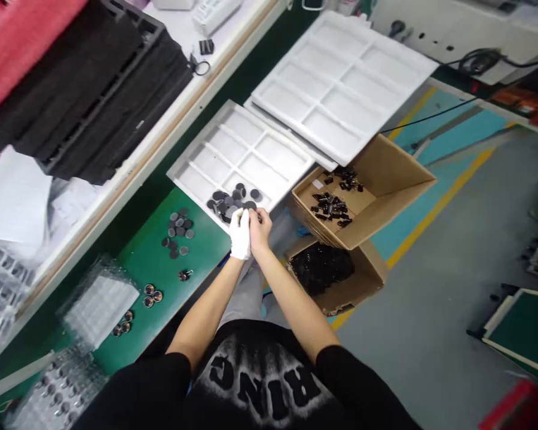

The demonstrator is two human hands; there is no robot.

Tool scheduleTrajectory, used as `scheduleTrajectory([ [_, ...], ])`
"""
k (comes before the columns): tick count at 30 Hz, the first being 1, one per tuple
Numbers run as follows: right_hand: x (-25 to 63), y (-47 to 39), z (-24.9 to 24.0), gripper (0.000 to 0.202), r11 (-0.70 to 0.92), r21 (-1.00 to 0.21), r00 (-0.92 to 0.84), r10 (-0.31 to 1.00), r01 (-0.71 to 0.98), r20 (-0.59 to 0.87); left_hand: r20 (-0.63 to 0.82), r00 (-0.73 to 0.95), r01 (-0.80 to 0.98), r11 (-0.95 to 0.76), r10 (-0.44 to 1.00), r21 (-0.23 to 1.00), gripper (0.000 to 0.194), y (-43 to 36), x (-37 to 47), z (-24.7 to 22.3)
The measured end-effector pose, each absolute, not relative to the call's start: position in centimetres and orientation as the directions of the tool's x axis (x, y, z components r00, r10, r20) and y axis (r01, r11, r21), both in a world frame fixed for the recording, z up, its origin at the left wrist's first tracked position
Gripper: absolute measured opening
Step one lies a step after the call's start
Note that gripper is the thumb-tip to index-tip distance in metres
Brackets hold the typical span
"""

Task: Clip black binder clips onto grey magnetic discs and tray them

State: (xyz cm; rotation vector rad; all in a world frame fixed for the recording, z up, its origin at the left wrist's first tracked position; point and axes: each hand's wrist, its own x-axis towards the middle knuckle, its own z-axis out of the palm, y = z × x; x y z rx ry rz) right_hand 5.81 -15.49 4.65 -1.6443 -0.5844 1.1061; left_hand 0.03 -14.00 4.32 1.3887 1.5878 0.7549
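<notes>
My left hand [240, 236], in a white glove, and my bare right hand [260, 232] are pressed together at the near corner of a white compartment tray [232, 144]. The fingers of both are curled closed, and what they hold is mostly hidden. A dark round disc [250, 205] shows right at the fingertips; whether it is gripped or lies in the tray I cannot tell. Just beyond the hands, a heap of black and grey discs [226, 203] fills the tray's near end. More such discs [180, 224] lie loose on the green tabletop [192, 304] to the left.
Stacked white trays [336, 83] stand behind. At right, a cardboard box [394, 188] holds small dark clips; a lower box [370, 280] holds black parts. Left are copper-coloured ring parts [152, 295], clear plastic packs [101, 304] and a shelf with black foam [85, 89].
</notes>
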Motion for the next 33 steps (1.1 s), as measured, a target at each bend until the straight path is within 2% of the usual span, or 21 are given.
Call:
scheduleTrajectory([
  [3,3.1,-8.1,4.6,0.029,-0.322,-0.946,0.430,0.848,-0.048,-0.310,-0.127,-0.108,0.520,0.165,0.986,0.838,0.034,-7.6,-3.1,3.8],
  [5,2.9,-5.2,3.7,0.025,-0.305,-0.952,0.407,0.873,0.025,-0.269,-0.104,-0.101,0.571,0.143,0.989,0.809,0.035,-4.8,-4.6,2.9],
  [10,6.8,-3.0,0.5,0.013,-0.258,-0.941,0.205,0.955,0.219,-0.214,-0.146,0.127,0.635,0.033,0.981,0.772,0.038,-1.3,-8.1,0.5],
  [14,10.9,-3.8,-0.1,0.048,-0.194,-0.931,0.044,0.981,0.310,-0.189,-0.178,0.289,0.639,-0.051,0.941,0.767,0.060,-0.9,-11.2,0.0],
  [16,12.3,-4.9,0.0,0.057,-0.179,-0.924,0.045,0.984,0.338,-0.174,-0.185,0.301,0.660,-0.064,0.935,0.749,0.067,-1.3,-12.2,0.2],
  [18,13.0,-6.5,0.1,0.061,-0.197,-0.911,0.103,0.980,0.362,-0.171,-0.202,0.298,0.700,-0.070,0.933,0.710,0.066,-2.0,-12.7,0.4],
  [22,11.8,-11.3,-0.5,0.063,-0.285,-0.867,0.236,0.951,0.409,-0.201,-0.282,0.351,0.812,-0.141,0.893,0.566,0.066,-2.9,-11.6,1.0],
  [25,9.0,-14.8,-1.0,0.063,-0.334,-0.827,0.260,0.936,0.452,-0.236,-0.330,0.402,0.862,-0.231,0.854,0.451,0.076,-2.9,-10.0,2.1],
  [28,6.7,-17.1,-1.2,0.064,-0.365,-0.801,0.263,0.927,0.475,-0.266,-0.294,0.421,0.899,-0.351,0.858,0.262,0.079,-3.1,-8.1,3.7],
  [31,7.3,-18.0,-1.6,0.065,-0.367,-0.804,0.246,0.928,0.467,-0.281,-0.231,0.544,0.838,-0.536,0.806,0.102,0.074,-4.4,-5.7,4.7],
  [33,9.8,-18.4,-1.9,0.064,-0.384,-0.808,0.263,0.920,0.446,-0.292,-0.312,0.688,0.710,-0.697,0.655,0.105,0.068,-5.8,-3.9,4.5],
])
